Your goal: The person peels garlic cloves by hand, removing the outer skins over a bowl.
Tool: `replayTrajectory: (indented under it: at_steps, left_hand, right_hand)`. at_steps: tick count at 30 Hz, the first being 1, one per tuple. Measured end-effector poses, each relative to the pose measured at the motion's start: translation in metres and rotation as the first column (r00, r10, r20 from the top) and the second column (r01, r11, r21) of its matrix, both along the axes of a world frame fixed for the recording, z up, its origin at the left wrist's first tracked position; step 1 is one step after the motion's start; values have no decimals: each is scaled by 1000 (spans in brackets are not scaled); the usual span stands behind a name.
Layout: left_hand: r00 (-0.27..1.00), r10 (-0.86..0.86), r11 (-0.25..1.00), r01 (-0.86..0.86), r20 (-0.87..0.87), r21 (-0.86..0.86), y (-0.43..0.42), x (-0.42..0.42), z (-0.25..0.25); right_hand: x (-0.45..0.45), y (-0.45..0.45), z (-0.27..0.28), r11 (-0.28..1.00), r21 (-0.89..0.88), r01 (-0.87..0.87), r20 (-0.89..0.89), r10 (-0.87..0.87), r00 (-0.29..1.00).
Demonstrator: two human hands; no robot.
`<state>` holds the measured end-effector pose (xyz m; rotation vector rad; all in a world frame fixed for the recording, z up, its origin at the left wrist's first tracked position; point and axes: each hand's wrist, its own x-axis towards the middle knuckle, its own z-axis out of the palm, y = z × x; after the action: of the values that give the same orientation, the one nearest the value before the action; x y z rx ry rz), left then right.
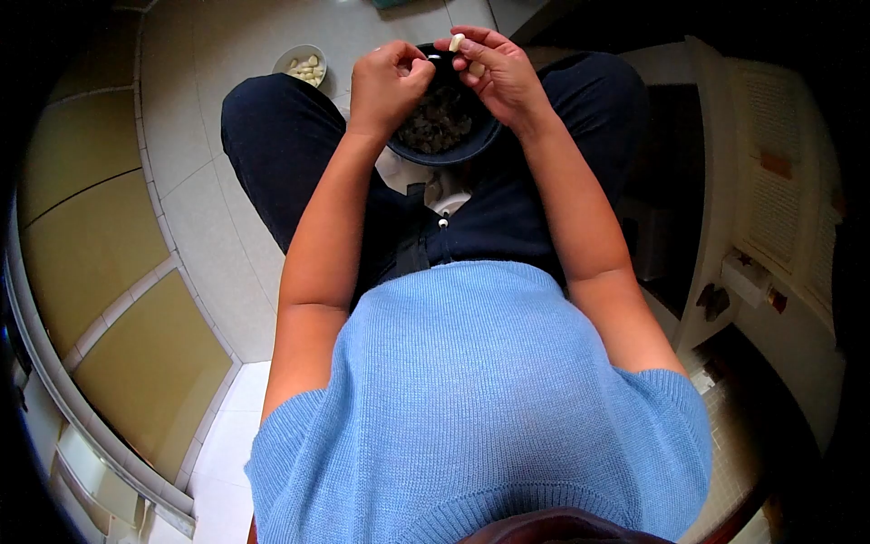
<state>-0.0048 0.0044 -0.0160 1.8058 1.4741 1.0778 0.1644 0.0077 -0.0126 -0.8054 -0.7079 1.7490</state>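
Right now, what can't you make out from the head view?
All head view:
- What the left hand pinches, if anything: hidden by the hand itself.
- How many white pieces the right hand holds: the hand may hide some.
- What the dark scraps in the tub are: too small, dim.
- The teal thing's full shape: cut off by top edge.

The floor tiles [228, 440] at lower left are brightest, nearly washed out, while the right side falls into deep shadow. Inside the dark basin [453, 158], dim light leaves the contents [437, 125] murky, though the blue knit sweater [498, 372] shows crisp ribbing. Fisheye distortion bows the tan panels [154, 372] at left, and heavy black vignetting rounds off the corners.
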Motion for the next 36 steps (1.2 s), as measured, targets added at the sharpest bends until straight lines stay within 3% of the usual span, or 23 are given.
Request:
replayTrajectory:
  at_steps: [9, 14, 17, 23, 27, 29, 30, 32, 36]
  left_hand:
    - [1000, -6, 998, 8, 21, -60, -3, 3, 5]
    - [967, 6, 996, 17, 256, -85, 0, 5, 0]
    - [978, -17, 999, 25, 206, -36, -3, 4, 11]
    - [992, -72, 996, 66, 100, 66, 0, 3, 3]
    - [994, -61, 997, 58, 86, 44, -3, 4, 5]
    - [983, -9, 994, 29, 181, -108, -4, 4, 7]
    - [983, -9, 994, 29, 181, -108, -4, 4, 7]
    - [928, 58, 986, 4, 369, -167, -2, 2, 5]
    - [900, 46, 974, 57, 433, -222, -2, -1, 8]
  right_hand:
    - [1, -1, 2, 998, 8, -66, -20, 66, 998]
    - [-1, -2, 2, 999, -4, -45, 64, 45, 997]
    - [-3, -4, 1, 996, 42, -73, 176, 65, 982]
    - [-5, -5, 4, 995, 15, -95, 194, 90, 977]
    - [-6, -5, 2, 992, -1, -123, 222, 120, 968]
    - [-6, -6, 4, 991, -29, -132, 214, 135, 968]
    - [-6, -6, 5, 991, -28, -132, 214, 135, 967]
    - [-6, -5, 7, 992, -55, -117, 144, 124, 982]
    - [-6, -4, 9, 989, -58, -134, 117, 140, 983]
